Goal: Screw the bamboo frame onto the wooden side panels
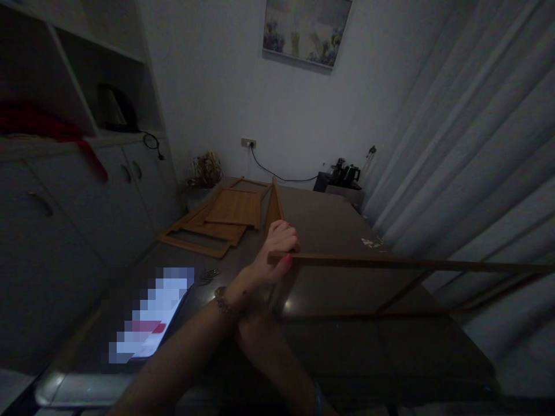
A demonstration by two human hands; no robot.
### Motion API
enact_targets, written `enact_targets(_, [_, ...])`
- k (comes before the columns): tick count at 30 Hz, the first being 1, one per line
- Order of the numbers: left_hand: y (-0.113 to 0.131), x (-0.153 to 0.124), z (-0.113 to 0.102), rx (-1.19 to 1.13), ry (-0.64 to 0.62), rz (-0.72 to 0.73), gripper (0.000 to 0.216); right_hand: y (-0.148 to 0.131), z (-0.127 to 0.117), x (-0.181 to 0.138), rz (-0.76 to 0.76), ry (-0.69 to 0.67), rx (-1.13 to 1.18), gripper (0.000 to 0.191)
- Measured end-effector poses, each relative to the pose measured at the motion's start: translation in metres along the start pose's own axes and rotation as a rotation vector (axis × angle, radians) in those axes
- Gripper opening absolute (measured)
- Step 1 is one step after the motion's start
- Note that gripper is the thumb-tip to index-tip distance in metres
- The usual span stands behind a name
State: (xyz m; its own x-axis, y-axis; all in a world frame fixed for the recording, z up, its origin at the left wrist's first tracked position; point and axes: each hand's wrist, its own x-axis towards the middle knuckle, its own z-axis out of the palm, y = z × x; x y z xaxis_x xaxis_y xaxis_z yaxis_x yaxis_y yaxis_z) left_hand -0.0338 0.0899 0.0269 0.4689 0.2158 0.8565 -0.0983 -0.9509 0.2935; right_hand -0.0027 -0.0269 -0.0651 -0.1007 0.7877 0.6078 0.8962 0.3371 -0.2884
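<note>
My left hand point(281, 248) is closed around the corner of a wooden frame point(368, 262), its thumb lying over the end of the top rail. The frame stands on edge and stretches to the right with a crossbar inside. Against the fingers of that hand, a wooden panel point(274, 203) stands upright and runs away from me. My right hand point(255, 326) is low, crossed beneath my left wrist near the frame's left end. Its fingers are hidden in shadow, so whether it grips anything does not show.
Flat wooden panels point(234, 208) lie stacked at the table's back left. Small metal pieces point(208, 276) are near a lit phone point(151, 318). White scraps point(373, 242) lie on the right of the table point(323, 219). Curtains point(489, 144) hang along the right side.
</note>
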Motion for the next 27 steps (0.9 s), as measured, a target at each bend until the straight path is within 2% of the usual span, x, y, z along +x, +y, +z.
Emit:
enact_targets(2, [0.001, -0.001, 0.001, 0.005, -0.004, -0.013, 0.059, 0.007, -0.005, -0.01, -0.08, -0.037, 0.035, 0.019])
enact_targets(4, [0.001, -0.003, 0.002, 0.011, -0.004, -0.021, 0.059, 0.018, -0.016, -0.024, -0.111, -0.027, 0.053, 0.02])
enact_targets(7, [0.0, -0.005, 0.006, 0.021, 0.021, -0.035, 0.06, 0.039, -0.033, -0.046, 0.033, 0.142, -0.022, 0.02])
enact_targets(9, [0.0, -0.007, 0.009, 0.022, 0.043, -0.034, 0.062, 0.052, -0.039, -0.057, 0.129, 0.174, -0.035, 0.02])
enact_targets(11, [0.0, -0.008, 0.011, 0.022, 0.051, -0.022, 0.064, 0.062, -0.039, -0.064, 0.145, 0.088, 0.017, 0.021])
enact_targets(14, [0.001, -0.008, 0.011, 0.025, 0.053, -0.012, 0.064, 0.069, -0.034, -0.067, 0.073, -0.066, 0.089, 0.023])
enact_targets(16, [0.003, -0.006, 0.009, 0.023, 0.059, -0.004, 0.062, 0.07, -0.031, -0.067, 0.043, -0.115, 0.108, 0.029])
enact_targets(21, [0.004, 0.002, 0.002, 0.019, 0.036, 0.118, 0.053, 0.068, -0.03, -0.064, 0.067, -0.123, 0.125, 0.03])
enact_targets(27, [-0.002, 0.008, 0.003, 0.049, 0.074, 0.238, 0.054, 0.071, -0.025, -0.067, 0.067, -0.094, 0.115, 0.028])
